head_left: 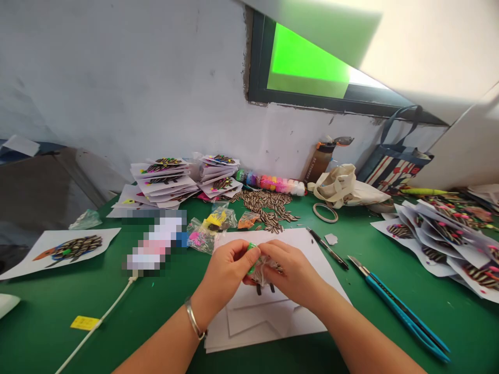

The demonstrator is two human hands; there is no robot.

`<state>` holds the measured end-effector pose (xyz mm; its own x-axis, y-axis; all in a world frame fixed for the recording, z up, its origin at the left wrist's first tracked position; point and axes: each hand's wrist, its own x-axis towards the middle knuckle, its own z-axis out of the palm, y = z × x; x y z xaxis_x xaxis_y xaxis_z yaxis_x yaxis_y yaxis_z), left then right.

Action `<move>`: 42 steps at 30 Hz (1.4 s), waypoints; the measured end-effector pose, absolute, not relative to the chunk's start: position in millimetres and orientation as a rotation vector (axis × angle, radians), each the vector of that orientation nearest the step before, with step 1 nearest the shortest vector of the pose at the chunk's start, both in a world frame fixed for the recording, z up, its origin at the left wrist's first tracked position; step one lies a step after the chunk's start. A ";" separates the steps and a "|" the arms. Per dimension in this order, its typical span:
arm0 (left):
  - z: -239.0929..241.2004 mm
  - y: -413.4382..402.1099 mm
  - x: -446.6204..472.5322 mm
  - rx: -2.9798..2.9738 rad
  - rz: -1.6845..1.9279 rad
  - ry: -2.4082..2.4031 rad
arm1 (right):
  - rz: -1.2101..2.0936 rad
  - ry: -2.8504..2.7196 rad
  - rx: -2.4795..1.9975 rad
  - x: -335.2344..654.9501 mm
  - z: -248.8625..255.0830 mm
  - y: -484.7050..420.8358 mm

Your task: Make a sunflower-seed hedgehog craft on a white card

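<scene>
My left hand [224,267] and my right hand [298,270] meet over the white paper sheets [312,306]. Between them is a small clear plastic bag [260,276] with something green at its top. The left thumb and finger pinch the green end, and the right fingers close on the other side. Under the bag, part of a seed picture with two dark legs shows on the paper; my hands hide most of it. A pile of striped seeds [265,202] lies beyond the sheets. Small bags with yellow pieces [216,221] and pink pieces [198,239] lie behind my left hand.
Finished-looking seed pictures stand stacked at the back left [167,182] and right [440,244]. A black pen [329,249], blue tweezers [405,311] and a tape roll [325,213] lie to the right. A white cable [101,322] crosses the left side.
</scene>
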<state>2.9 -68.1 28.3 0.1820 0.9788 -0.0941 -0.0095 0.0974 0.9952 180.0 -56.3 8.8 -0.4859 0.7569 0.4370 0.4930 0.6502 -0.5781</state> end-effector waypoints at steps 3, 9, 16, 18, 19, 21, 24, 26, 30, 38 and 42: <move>29.7 -68.5 2.4 1.209 1.027 1.103 | 0.584 -2.090 -0.902 180.2 8.4 -56.0; 33.8 -70.3 2.4 1.221 1.056 1.089 | 0.675 -1.890 -0.911 180.1 4.7 -57.5; 25.2 -68.1 1.0 1.234 1.029 1.080 | 0.622 -2.138 -0.966 178.5 13.3 -60.2; 26.0 -67.9 0.9 1.239 1.027 1.079 | 0.612 -2.110 -0.971 177.8 13.7 -60.3; 27.1 -68.0 1.0 1.242 1.030 1.081 | 0.605 -2.083 -0.969 177.4 13.2 -60.2; 29.6 -68.4 1.1 1.252 1.030 1.083 | 0.627 -2.036 -0.958 176.9 11.6 -59.9; 31.7 -69.0 0.9 1.270 1.031 1.079 | 0.690 -1.985 -0.944 177.2 9.9 -59.6; 32.0 -69.1 0.6 1.272 1.046 1.091 | 0.670 -1.967 -0.947 178.2 10.6 -59.6; 33.1 -69.0 0.5 1.234 1.076 1.127 | 0.508 -1.969 -0.908 180.4 15.2 -60.4; 35.6 -67.8 -2.3 1.199 0.992 0.963 | 0.848 -1.822 -1.039 184.8 20.7 -59.2; 36.3 -66.7 -2.4 1.190 0.958 0.963 | 0.952 -1.878 -1.065 181.6 23.3 -61.1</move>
<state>-2.4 -66.7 36.3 0.3022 0.9492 -0.0874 -0.0831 0.1176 0.9896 181.6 -61.1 23.3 -0.3616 0.8983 0.2494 0.3298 0.3735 -0.8670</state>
